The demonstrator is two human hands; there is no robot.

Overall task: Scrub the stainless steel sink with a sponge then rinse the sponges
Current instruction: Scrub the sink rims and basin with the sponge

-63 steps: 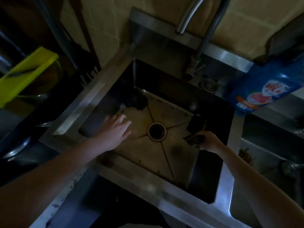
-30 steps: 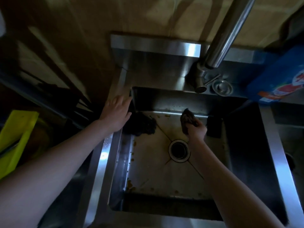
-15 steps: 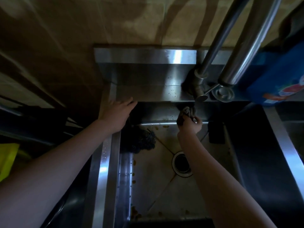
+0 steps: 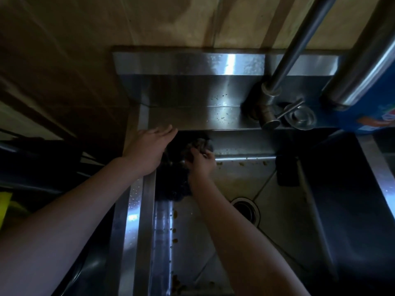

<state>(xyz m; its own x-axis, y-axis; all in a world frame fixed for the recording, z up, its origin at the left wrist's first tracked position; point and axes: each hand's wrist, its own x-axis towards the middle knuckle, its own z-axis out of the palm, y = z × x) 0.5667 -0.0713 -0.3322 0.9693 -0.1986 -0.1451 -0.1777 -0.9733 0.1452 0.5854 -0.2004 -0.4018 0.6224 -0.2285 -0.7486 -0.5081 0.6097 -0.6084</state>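
Head view, sink [image 4: 282, 212] holding sponge [image 4: 201, 143] pinched by right hand [image 4: 201, 164], left hand [image 4: 147, 148] spread

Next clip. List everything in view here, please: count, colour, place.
sink: one, steel, fills the middle
drain: one, steel, basin floor centre
faucet: one, steel, back ledge right
cap: one, steel, beside faucet
pack: one, blue, right edge
black sponge: one, black, basin floor, back right
dark wad: one, dark, back-left basin corner
crumbs: many, brown, scattered on basin floor
yellow thing: one, yellow, left edge
sponge: one, dark, in right hand
left hand: one, flat on sink's back-left rim
right hand: one, fingers gripping sponge, back-left corner
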